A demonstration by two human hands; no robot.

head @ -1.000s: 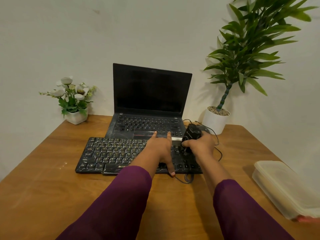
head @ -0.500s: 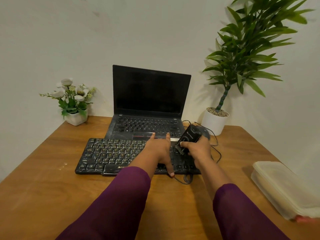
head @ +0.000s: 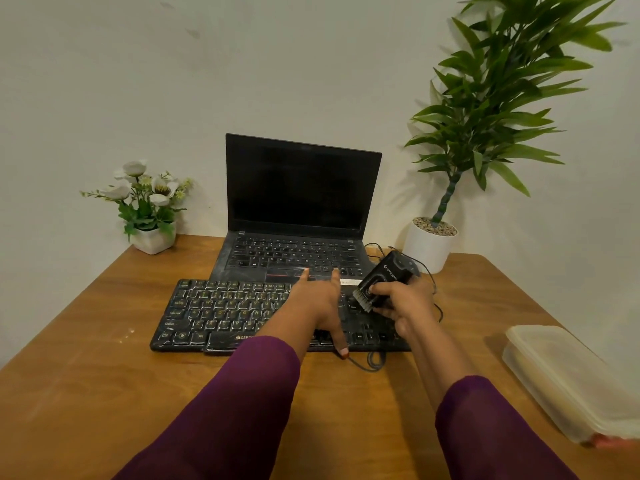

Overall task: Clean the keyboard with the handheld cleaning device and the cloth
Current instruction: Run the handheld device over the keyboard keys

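Observation:
A black dusty keyboard (head: 221, 313) lies on the wooden table (head: 90, 382) in front of an open laptop (head: 298, 209). My left hand (head: 318, 303) rests flat on the keyboard's right half, fingers straight and spread, thumb over the near edge. My right hand (head: 403, 303) grips a black handheld cleaning device (head: 382, 277), tilted, its brush head down on the keys at the keyboard's right end. I see no cloth.
A small white pot of white flowers (head: 149, 206) stands at the back left. A tall green plant in a white pot (head: 429, 244) stands at the back right. A translucent lidded plastic box (head: 568, 379) sits by the right edge. A dark cable (head: 370, 365) loops near the keyboard's front.
My right hand has tilted the cleaning device and brought its brush head down and left onto the keys. My left hand has stayed in place on the keyboard.

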